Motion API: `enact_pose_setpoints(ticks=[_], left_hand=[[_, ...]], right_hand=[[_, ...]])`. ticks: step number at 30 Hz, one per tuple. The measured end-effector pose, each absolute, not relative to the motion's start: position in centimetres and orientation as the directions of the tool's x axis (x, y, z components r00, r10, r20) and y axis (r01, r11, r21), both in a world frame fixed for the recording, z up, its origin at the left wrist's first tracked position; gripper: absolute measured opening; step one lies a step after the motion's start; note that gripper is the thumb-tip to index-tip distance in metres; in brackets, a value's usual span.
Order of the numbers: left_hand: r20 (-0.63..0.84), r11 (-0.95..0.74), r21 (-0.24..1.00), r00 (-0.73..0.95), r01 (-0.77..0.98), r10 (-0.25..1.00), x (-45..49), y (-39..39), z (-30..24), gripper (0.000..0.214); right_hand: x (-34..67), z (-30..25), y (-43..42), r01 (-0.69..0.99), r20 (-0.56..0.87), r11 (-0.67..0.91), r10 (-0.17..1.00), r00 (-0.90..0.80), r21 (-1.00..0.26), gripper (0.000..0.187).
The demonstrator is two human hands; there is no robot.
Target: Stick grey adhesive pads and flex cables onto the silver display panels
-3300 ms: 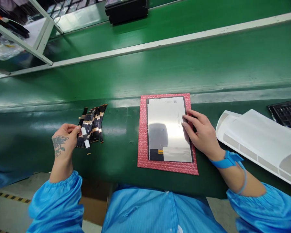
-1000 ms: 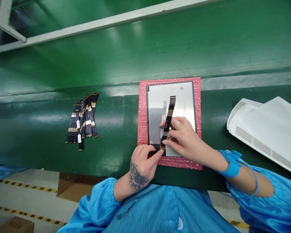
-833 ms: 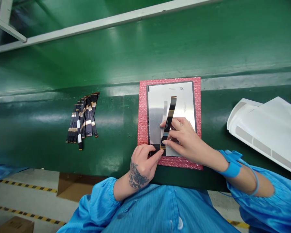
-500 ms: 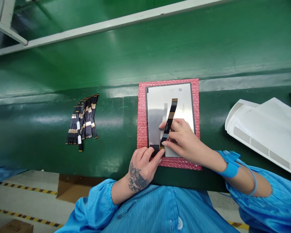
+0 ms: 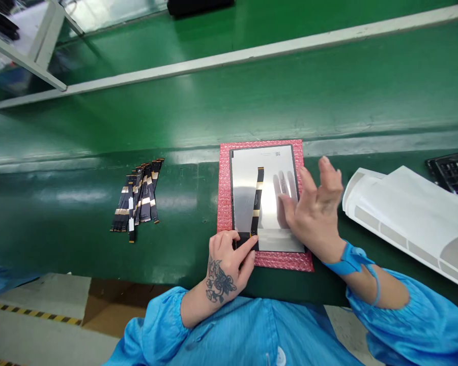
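A display panel [image 5: 241, 203] with a silvery back lies on a sheet of pink bubble wrap [image 5: 225, 183]. On the panel rests a black and gold flex cable [image 5: 257, 201], running up from the panel's lower edge. My left hand [image 5: 227, 264] is at the lower left corner; its index fingertip presses on the cable's lower end, the thumb is apart from it and the other fingers are bent over the panel edge. Above the panel's right side my right hand [image 5: 316, 213] is raised with fingers apart and nothing in them. Its reflection shows on the panel.
To the left lies a fanned pile of flex cables [image 5: 139, 198] on the green table [image 5: 183, 229]. White curled sheets [image 5: 404, 218] are at the right, with a black tray [image 5: 454, 170] behind them. A pale rail [image 5: 221, 58] crosses the back.
My right hand has let go of the flex cable and moved right, its fingers spreading. The cable now lies down along the panel. My left hand stays at the cable's lower end.
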State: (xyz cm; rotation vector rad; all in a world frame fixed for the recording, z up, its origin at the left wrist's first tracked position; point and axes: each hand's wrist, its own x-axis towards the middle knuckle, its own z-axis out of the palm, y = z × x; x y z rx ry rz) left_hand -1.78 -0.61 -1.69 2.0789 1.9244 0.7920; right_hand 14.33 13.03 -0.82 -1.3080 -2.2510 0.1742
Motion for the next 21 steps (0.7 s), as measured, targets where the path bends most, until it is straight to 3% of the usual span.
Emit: enact_pose_setpoints(ticks=[3,5,7,9,11,13,17,21], left_hand=[[0.274,-0.138,0.499,-0.005,0.856,0.962,-1.8,-1.3,-2.1,0.036],[0.249,-0.078,0.588,-0.088,0.805,0.964,-2.4,-1.7,-2.1,0.045],[0.121,0.062,0.781,-0.248,0.622,0.961,-3.6,-1.7,-1.3,0.053],[-0.145,0.239,0.935,-0.332,0.263,0.932,-5.1,-1.2,0.0,0.056],[-0.413,0.403,0.911,-0.258,-0.093,0.874,-6.4,-0.2,1.5,0.056],[-0.576,0.524,0.805,-0.151,-0.278,0.804,-7.0,1.2,2.6,0.058],[-0.654,0.614,0.707,0.005,-0.35,0.756,-6.2,3.5,3.1,0.057],[-0.655,0.625,0.727,-0.013,-0.286,0.756,-6.8,6.1,2.8,0.049]], right_hand=[[15.7,-1.5,12.3,0.76,0.383,0.538,0.831,-0.404,-0.365,0.061],[16.6,-2.2,10.9,0.729,0.315,0.538,0.842,-0.438,-0.423,0.063],[17.2,-3.1,9.2,0.709,0.254,0.529,0.848,-0.465,-0.467,0.065],[17.2,-3.5,7.6,0.668,0.223,0.542,0.833,-0.506,-0.51,0.064],[16.9,-3.5,6.5,0.62,0.217,0.567,0.808,-0.548,-0.542,0.063],[16.5,-3.1,6.0,0.587,0.211,0.569,0.797,-0.565,-0.577,0.06],[16.6,-1.8,6.0,0.53,0.169,0.533,0.793,-0.586,-0.66,0.055],[17.3,-1.2,5.8,0.434,0.148,0.508,0.759,-0.635,-0.745,0.078]])
